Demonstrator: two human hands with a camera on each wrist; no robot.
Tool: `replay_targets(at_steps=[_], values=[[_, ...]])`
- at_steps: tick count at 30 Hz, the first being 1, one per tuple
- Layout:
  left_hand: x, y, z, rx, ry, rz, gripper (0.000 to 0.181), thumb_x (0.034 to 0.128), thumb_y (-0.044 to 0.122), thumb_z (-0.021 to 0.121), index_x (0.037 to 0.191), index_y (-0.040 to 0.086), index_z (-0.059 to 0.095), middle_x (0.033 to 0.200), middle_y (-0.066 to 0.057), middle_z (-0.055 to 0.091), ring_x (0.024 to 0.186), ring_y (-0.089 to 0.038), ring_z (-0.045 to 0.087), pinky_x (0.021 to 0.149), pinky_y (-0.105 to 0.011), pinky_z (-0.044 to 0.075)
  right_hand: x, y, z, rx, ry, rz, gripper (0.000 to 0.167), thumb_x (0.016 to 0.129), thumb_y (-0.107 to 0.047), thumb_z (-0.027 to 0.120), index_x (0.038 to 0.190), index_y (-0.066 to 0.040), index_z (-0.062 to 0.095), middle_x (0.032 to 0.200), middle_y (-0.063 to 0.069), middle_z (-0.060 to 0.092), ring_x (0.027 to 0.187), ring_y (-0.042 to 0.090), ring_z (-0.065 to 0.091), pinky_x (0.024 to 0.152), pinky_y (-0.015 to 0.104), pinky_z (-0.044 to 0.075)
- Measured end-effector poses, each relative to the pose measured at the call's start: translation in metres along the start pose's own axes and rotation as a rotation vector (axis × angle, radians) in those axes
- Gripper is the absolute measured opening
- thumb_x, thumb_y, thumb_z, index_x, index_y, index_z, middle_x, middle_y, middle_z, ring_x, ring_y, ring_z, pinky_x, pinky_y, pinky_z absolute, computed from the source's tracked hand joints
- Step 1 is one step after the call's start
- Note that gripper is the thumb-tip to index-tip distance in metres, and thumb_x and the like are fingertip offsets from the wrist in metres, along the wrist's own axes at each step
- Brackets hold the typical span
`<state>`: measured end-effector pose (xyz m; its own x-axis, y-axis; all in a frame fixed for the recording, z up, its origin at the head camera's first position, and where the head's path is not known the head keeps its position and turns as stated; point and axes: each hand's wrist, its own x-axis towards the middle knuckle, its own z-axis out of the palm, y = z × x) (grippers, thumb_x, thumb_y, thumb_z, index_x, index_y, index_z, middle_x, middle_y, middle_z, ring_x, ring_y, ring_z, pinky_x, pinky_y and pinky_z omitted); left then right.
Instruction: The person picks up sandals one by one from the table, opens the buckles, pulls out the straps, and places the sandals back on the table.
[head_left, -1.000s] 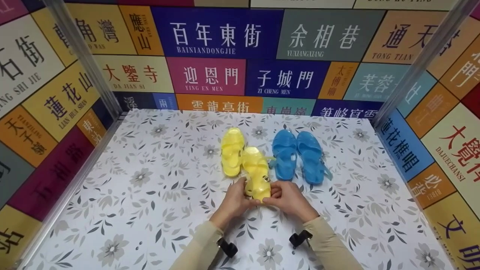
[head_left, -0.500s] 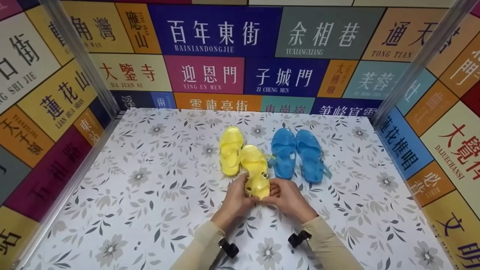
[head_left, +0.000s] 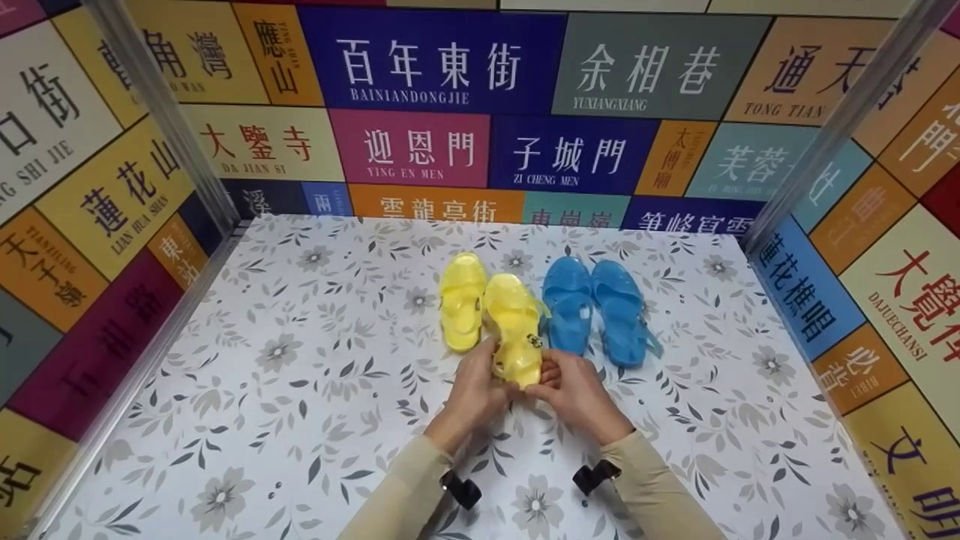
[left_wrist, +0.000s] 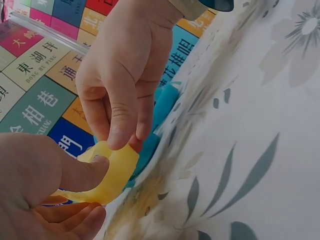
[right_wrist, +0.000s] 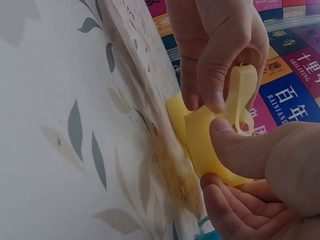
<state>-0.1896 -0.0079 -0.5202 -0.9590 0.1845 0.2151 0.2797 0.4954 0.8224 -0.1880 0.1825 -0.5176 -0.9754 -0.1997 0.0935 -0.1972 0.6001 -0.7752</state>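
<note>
Both hands hold a yellow jelly sandal [head_left: 513, 322] by its heel end, its toe pointing away from me. My left hand [head_left: 476, 386] grips the heel's left side; in the left wrist view its thumb [left_wrist: 87, 172] lies over the yellow plastic. From the right, my right hand [head_left: 576, 388] pinches the heel, thumb on top, as the right wrist view shows with the thumb [right_wrist: 237, 150]. A second yellow sandal [head_left: 463, 304] lies flat just left of the held one. To the right lie a blue sandal [head_left: 568, 300] and another blue sandal [head_left: 621, 315], side by side.
The sandals are on a table with a white floral cover [head_left: 300, 420]. Colourful panels with printed characters [head_left: 435, 67] stand at the back and both sides. Clear upright posts [head_left: 169, 120] mark the back corners. Black wrist cameras [head_left: 461, 489] sit on both sleeves.
The held yellow sandal has moved a little away from me, its toe now nearer level with the other yellow sandal. Both hands have moved forward with it. The other sandals stay put.
</note>
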Motion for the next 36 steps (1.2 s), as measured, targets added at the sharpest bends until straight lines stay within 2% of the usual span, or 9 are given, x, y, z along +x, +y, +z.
replay_targets(at_steps=[6,12,19,23,26,28,30,31,36], values=[[0.009,0.000,0.005,-0.018,0.014,-0.020,0.094,0.0776,-0.012,0.077,0.160,-0.004,0.034,0.162,-0.022,0.042,0.144,-0.036,0.048,0.120,-0.044,0.038,0.009,0.000,0.006,0.027,0.057,0.066,0.051,0.086,-0.003,0.085,0.132,0.003,0.065,0.101,0.006,0.072,0.091,0.019,0.071,0.083,0.036,0.061],[0.019,-0.006,0.011,-0.020,0.055,-0.029,0.092,0.0802,-0.014,0.073,0.161,-0.004,0.030,0.166,-0.020,0.035,0.149,-0.036,0.041,0.123,-0.042,0.033,0.021,0.002,0.012,0.019,0.096,0.047,0.049,0.087,-0.004,0.085,0.130,0.004,0.065,0.104,0.011,0.071,0.094,0.023,0.071,0.084,0.038,0.061],[0.027,-0.010,0.018,-0.017,0.099,-0.041,0.085,0.0805,-0.019,0.066,0.158,-0.007,0.034,0.160,-0.025,0.043,0.142,-0.037,0.051,0.119,-0.039,0.038,0.034,0.005,0.020,0.045,0.135,0.026,0.050,0.087,-0.001,0.083,0.132,0.007,0.064,0.102,0.014,0.072,0.093,0.026,0.072,0.083,0.039,0.062],[0.033,-0.013,0.021,-0.021,0.119,-0.042,0.080,0.0824,-0.018,0.065,0.156,-0.008,0.037,0.145,-0.028,0.058,0.116,-0.036,0.067,0.112,-0.039,0.048,0.040,0.006,0.023,0.045,0.153,0.033,0.045,0.088,-0.001,0.081,0.130,0.005,0.065,0.102,0.014,0.074,0.092,0.026,0.073,0.083,0.038,0.062],[0.037,-0.015,0.025,0.008,0.151,-0.014,0.071,0.0843,-0.015,0.066,0.151,-0.009,0.044,0.131,-0.028,0.067,0.103,-0.036,0.069,0.103,-0.043,0.055,0.043,0.005,0.026,0.018,0.173,0.046,0.039,0.090,-0.002,0.080,0.126,0.003,0.067,0.103,0.014,0.075,0.094,0.026,0.073,0.084,0.039,0.062],[0.038,-0.017,0.027,0.025,0.175,0.011,0.065,0.0849,-0.014,0.066,0.147,-0.010,0.048,0.123,-0.028,0.069,0.106,-0.040,0.069,0.099,-0.047,0.056,0.044,0.005,0.028,-0.003,0.191,0.055,0.038,0.090,-0.003,0.080,0.126,0.003,0.068,0.104,0.015,0.075,0.094,0.028,0.073,0.085,0.040,0.062],[0.039,-0.019,0.030,0.031,0.196,0.035,0.062,0.0847,-0.015,0.065,0.144,-0.010,0.050,0.127,-0.029,0.068,0.118,-0.041,0.067,0.104,-0.049,0.053,0.045,0.003,0.030,-0.027,0.207,0.060,0.037,0.091,-0.003,0.079,0.125,0.003,0.068,0.104,0.016,0.075,0.095,0.029,0.073,0.085,0.041,0.061],[0.040,-0.019,0.031,0.031,0.202,0.040,0.061,0.0845,-0.016,0.064,0.144,-0.010,0.051,0.126,-0.029,0.069,0.117,-0.042,0.067,0.104,-0.049,0.053,0.045,0.002,0.031,-0.038,0.214,0.061,0.036,0.091,-0.003,0.078,0.125,0.004,0.068,0.104,0.017,0.075,0.095,0.029,0.073,0.085,0.042,0.061],[0.043,-0.021,0.036,0.026,0.219,0.009,0.063,0.0845,-0.017,0.060,0.146,-0.010,0.048,0.133,-0.029,0.065,0.125,-0.041,0.063,0.111,-0.048,0.049,0.046,-0.003,0.033,-0.100,0.220,0.047,0.031,0.092,-0.004,0.075,0.122,0.003,0.069,0.100,0.015,0.075,0.093,0.029,0.071,0.083,0.045,0.059]])
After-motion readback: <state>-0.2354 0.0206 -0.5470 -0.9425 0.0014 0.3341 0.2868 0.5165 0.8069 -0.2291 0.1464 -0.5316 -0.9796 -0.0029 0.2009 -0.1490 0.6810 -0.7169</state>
